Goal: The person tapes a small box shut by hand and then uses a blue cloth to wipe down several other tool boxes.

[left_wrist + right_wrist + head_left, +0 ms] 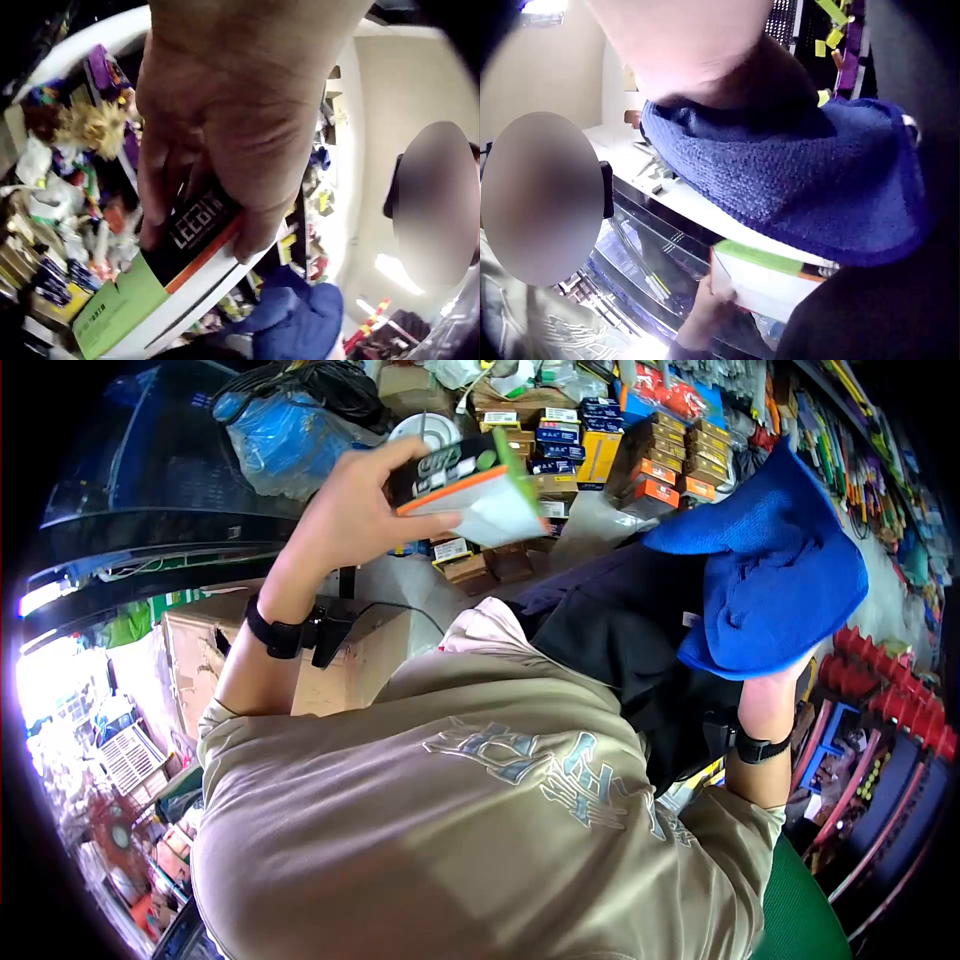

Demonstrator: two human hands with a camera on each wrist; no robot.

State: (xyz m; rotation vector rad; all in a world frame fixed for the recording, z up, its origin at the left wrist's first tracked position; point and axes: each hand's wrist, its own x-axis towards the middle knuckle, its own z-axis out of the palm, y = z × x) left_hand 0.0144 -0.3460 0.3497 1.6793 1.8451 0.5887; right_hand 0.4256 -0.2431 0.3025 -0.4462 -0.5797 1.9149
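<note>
My left hand (418, 486) is raised and grips a small carton (470, 485) printed in black, orange, green and white, thumb under it and fingers over its top. The left wrist view shows the fingers (154, 195) curled round the carton (150, 292). My right hand (770, 695) holds up a bunched blue cloth (775, 575), which covers its fingers. In the right wrist view the cloth (795, 187) hangs below the palm (697, 52), with the carton (765, 281) beyond it.
Stacked small boxes (570, 440) fill shelves ahead, next to a blue plastic bag (280, 440). Hanging tools (860, 470) line the right wall above a red rack (890, 700). A cardboard box (210, 650) stands at the left. A beige shirt (480, 800) fills the lower view.
</note>
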